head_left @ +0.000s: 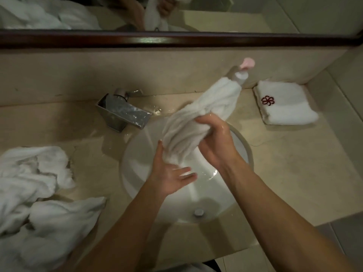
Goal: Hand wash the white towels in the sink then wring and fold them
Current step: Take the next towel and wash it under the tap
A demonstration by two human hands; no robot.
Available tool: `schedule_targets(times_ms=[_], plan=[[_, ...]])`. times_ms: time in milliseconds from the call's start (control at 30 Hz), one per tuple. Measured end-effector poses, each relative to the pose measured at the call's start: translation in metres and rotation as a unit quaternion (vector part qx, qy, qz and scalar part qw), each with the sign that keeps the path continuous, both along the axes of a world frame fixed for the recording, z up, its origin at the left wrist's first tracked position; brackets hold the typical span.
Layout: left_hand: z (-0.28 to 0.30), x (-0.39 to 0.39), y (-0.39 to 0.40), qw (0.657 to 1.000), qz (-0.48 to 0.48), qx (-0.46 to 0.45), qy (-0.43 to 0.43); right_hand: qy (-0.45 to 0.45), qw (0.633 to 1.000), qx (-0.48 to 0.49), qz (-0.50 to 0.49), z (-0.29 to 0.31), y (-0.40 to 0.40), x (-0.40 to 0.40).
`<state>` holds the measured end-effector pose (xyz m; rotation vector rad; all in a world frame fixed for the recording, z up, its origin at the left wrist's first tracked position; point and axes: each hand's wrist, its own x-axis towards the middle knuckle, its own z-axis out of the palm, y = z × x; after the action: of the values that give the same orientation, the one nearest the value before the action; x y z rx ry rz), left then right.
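Round white sink basin (pixel 137 154): water film, drain at 6 o'clock. Right hand (pixel 214 140) grips wet white towel (pixel 198 118) above basin; left hand (pixel 172 177) spread, fingers blurred. Bottle (pixel 240 75) at 1 o'clock half hidden.

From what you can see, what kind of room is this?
Probably a hotel bathroom: a round white sink set in a stone counter, a wall mirror above the faucet, and a folded towel with an embroidered red logo.

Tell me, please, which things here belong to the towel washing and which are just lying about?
Job: held towel, right hand, left hand, sink, tap, crumpled towels, folded towel.
Lying about: bottle, mirror.
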<state>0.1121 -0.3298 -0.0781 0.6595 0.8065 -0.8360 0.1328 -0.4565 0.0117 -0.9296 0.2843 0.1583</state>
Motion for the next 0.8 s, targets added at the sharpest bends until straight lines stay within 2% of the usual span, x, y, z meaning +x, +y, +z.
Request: schedule_targets(times_ms=[33,100,200,300,400,500,567,600,667,733,800], plan=[[0.003,0.002,-0.005,0.998,0.007,-0.049,-0.035,0.010,1.000,0.025,0.005,-0.003,0.003,-0.010],[0.005,0.010,-0.015,0.990,0.060,-0.080,-0.095,0.039,0.998,0.049,0.007,-0.012,0.010,-0.035],[-0.005,0.016,-0.020,0.993,0.078,-0.036,-0.081,0.079,0.996,0.047,-0.003,-0.027,0.006,-0.071],[-0.032,0.016,-0.012,0.989,0.102,-0.059,-0.089,0.103,0.991,0.081,-0.008,-0.034,-0.021,-0.091],[-0.044,0.016,-0.008,0.991,0.096,-0.053,-0.079,0.132,0.991,0.022,0.008,-0.041,-0.047,-0.100],[-0.050,0.016,0.000,0.991,0.083,-0.037,-0.102,0.130,0.988,-0.050,-0.060,-0.052,-0.059,-0.095],[-0.047,0.019,0.007,0.989,0.092,-0.005,-0.114,0.124,0.971,-0.185,-0.084,-0.059,-0.064,-0.085],[-0.043,0.023,0.008,0.988,0.086,0.019,-0.129,0.113,0.954,-0.272,-0.053,-0.060,-0.064,-0.078],[-0.034,0.030,0.008,0.976,0.067,0.092,-0.186,0.072,0.913,-0.389,0.101,-0.056,-0.056,-0.062],[-0.027,0.038,0.004,0.944,0.058,0.173,-0.275,0.034,0.866,-0.428,0.256,-0.055,-0.043,-0.041],[-0.018,0.039,0.007,0.912,0.020,0.212,-0.350,-0.005,0.830,-0.470,0.302,-0.067,-0.026,-0.018]])
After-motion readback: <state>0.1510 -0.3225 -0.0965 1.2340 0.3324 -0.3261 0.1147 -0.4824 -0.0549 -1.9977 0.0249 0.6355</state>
